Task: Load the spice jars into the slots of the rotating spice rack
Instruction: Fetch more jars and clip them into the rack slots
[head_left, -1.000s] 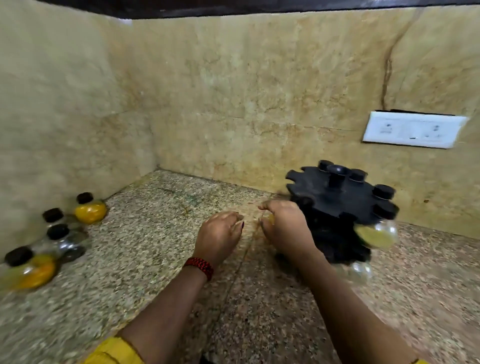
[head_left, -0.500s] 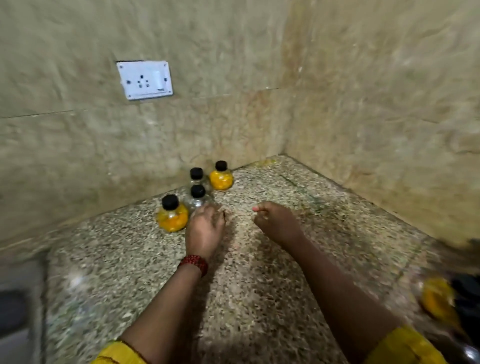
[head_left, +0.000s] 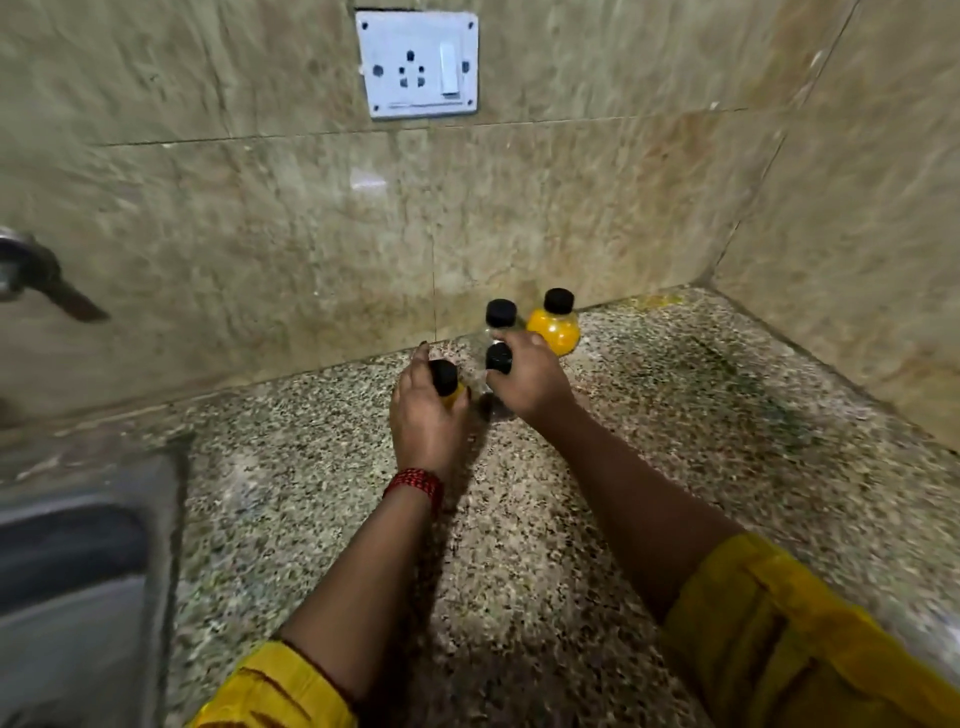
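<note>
Now view had swung away from rack to counter (head_left: 675, 441) corner; rack out of sight. Hands, only reaching half a second before, had closed on jars: left hand (head_left: 423, 426) wrapped round near yellow jar (head_left: 444, 377), right hand (head_left: 535, 382) gripping near clear jar (head_left: 500, 358) at its neck. Cannot tell whether either had left counter. Far clear jar (head_left: 501, 313) and far yellow jar (head_left: 555, 327) stood untouched by wall. Likely meaning: pair picked for slots, two remaining.
</note>
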